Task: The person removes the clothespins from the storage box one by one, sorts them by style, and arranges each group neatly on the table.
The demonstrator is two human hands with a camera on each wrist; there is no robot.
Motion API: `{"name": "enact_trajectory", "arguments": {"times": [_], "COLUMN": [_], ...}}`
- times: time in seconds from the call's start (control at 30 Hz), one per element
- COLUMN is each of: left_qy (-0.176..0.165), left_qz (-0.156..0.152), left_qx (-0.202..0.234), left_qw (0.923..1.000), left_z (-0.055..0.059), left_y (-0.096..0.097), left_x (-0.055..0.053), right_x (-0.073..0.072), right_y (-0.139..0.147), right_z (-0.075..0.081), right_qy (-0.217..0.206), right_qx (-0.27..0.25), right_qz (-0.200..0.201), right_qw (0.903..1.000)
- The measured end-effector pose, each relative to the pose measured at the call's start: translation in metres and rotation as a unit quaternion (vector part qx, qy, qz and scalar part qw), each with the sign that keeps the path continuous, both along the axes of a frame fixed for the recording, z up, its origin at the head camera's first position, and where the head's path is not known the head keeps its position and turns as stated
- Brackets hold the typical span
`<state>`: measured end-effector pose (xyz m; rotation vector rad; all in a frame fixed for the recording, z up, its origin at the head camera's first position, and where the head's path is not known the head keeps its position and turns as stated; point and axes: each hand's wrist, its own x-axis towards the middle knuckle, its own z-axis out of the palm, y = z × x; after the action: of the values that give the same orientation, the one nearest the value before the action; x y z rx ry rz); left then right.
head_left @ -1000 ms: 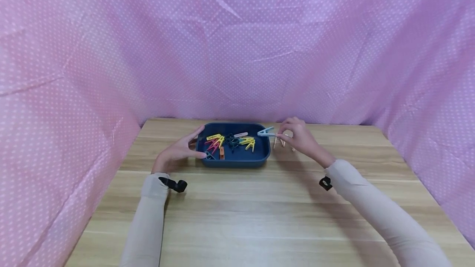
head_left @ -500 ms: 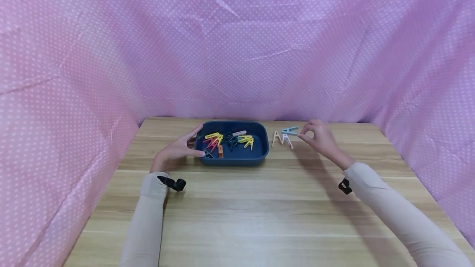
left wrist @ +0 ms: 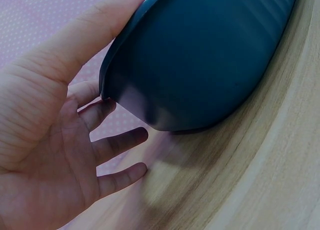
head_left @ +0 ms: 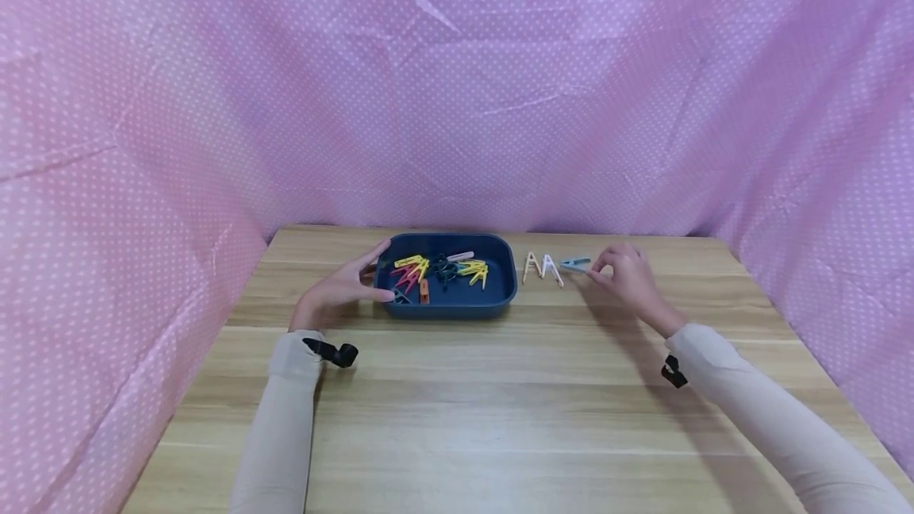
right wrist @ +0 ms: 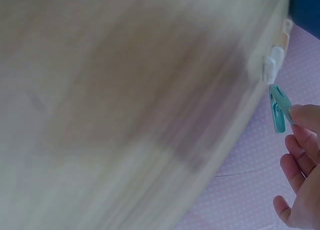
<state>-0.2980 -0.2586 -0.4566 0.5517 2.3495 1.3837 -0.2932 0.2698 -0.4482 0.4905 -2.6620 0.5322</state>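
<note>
Right of centre in the head view, the right hand (head_left: 625,276) pinches a teal clothespin (head_left: 569,264) by one leg; left of centre, the left hand (head_left: 344,287), fingers spread, touches a navy tray (head_left: 457,312).

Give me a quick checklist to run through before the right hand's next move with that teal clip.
1. Right hand has the teal clip: ok, pinched by one leg.
2. Left hand on the tray: ok, thumb at the rim, on the left end.
3. Cream clip and white clip outside the tray: ok, both to its right.
4. Teal clip turned like those two: not ok, its legs open rightward, theirs toward the person.
5. Teal clip touching the tabletop: cannot tell.
</note>
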Motion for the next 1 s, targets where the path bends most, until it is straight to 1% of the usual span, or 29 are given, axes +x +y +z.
{"name": "enact_trajectory", "arguments": {"times": [0.2, 0.37, 0.53, 0.67, 1.0], "left_qy": [-0.006, 0.001, -0.001, -0.007, -0.016], "left_qz": [0.003, 0.0, 0.0, 0.002, 0.006], "left_qx": [0.005, 0.002, 0.0, 0.007, 0.006], "left_qw": [1.0, 1.0, 1.0, 1.0, 0.9998], "left_z": [0.0, 0.0, -0.002, -0.003, -0.004], "left_y": [-0.001, 0.0, 0.0, 0.0, -0.001], "left_x": [0.0, -0.001, -0.002, -0.002, -0.002], "right_x": [0.003, 0.003, 0.006, 0.009, 0.014], "right_y": [-0.001, -0.002, -0.001, -0.001, -0.008], "right_z": [-0.008, -0.012, -0.015, -0.018, -0.017], "right_qy": [-0.012, -0.016, -0.027, -0.019, -0.024], "right_qx": [0.012, 0.029, 0.044, 0.048, 0.087], "right_qz": [-0.009, -0.011, 0.001, 0.015, 0.019], "right_qw": [0.9998, 0.9994, 0.9987, 0.9986, 0.9958]}}
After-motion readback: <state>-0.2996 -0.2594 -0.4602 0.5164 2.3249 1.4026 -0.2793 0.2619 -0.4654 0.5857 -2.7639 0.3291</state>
